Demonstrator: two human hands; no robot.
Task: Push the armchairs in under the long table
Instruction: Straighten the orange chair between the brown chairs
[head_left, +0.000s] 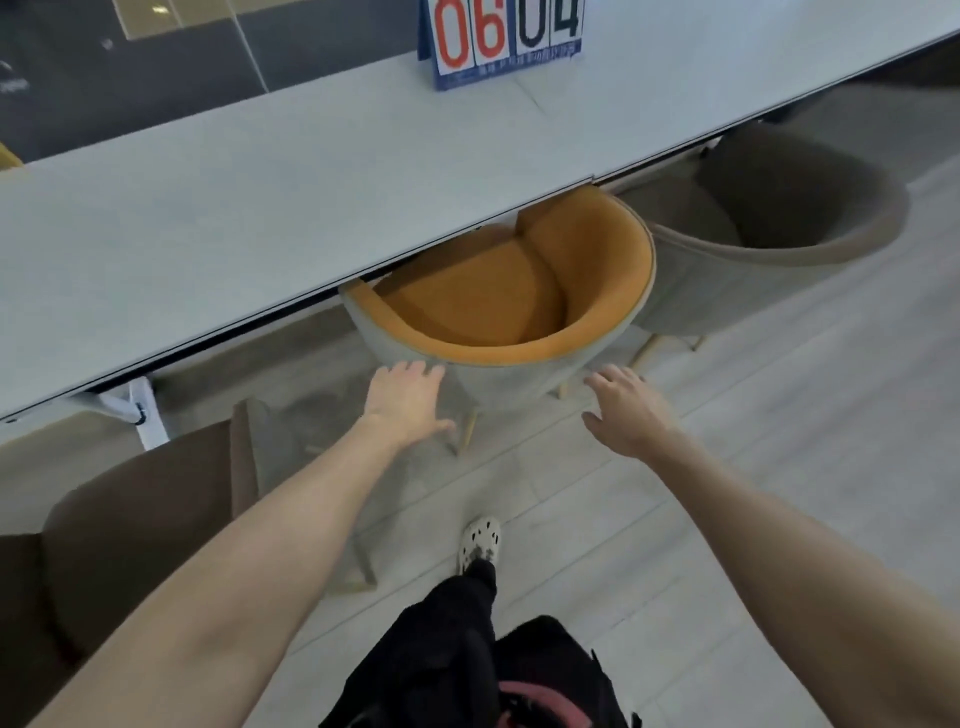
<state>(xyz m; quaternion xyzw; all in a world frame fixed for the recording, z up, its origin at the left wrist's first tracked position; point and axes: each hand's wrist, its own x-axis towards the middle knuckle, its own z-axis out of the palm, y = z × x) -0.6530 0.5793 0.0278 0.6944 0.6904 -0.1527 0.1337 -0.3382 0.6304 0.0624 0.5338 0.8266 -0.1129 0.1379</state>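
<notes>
An orange-lined armchair with a grey outer shell stands straight ahead, its front tucked under the long pale table. My left hand hovers open by the left of the chair's back, fingertips near the shell. My right hand is open too, just off the right side of the back, not clearly touching. A grey-brown armchair sits to the right, partly under the table. Another brown armchair stands at lower left, out from the table.
A flip scoreboard reading 06 04 stands on the tabletop at the far side. A white table leg comes down at left. My foot in a white clog is on the pale plank floor behind the orange chair.
</notes>
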